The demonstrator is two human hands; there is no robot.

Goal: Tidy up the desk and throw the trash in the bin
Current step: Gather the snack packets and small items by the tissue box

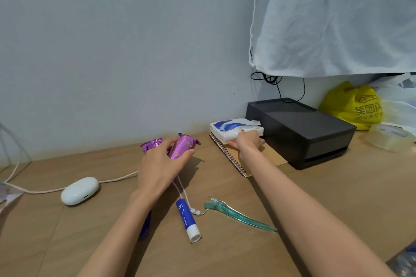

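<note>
My left hand (161, 164) grips two crumpled purple foil wrappers (180, 145) above the middle of the wooden desk (315, 198). My right hand (246, 141) reaches to the back and holds the near edge of a white and blue tissue pack (231, 129). The pack rests on a brown spiral notebook (234, 161). A blue and white tube (188, 220) lies near the desk's front with a white cord beside it. Right of the tube is a teal hair clip (238, 215). Another purple piece (145, 225) shows under my left forearm.
A black box (299, 130) stands at the back right, against the wall. A yellow plastic bag (353, 105) and clear bags lie further right. A white oval device (80, 190) with a cable sits at the left. White cloth (337, 18) hangs above.
</note>
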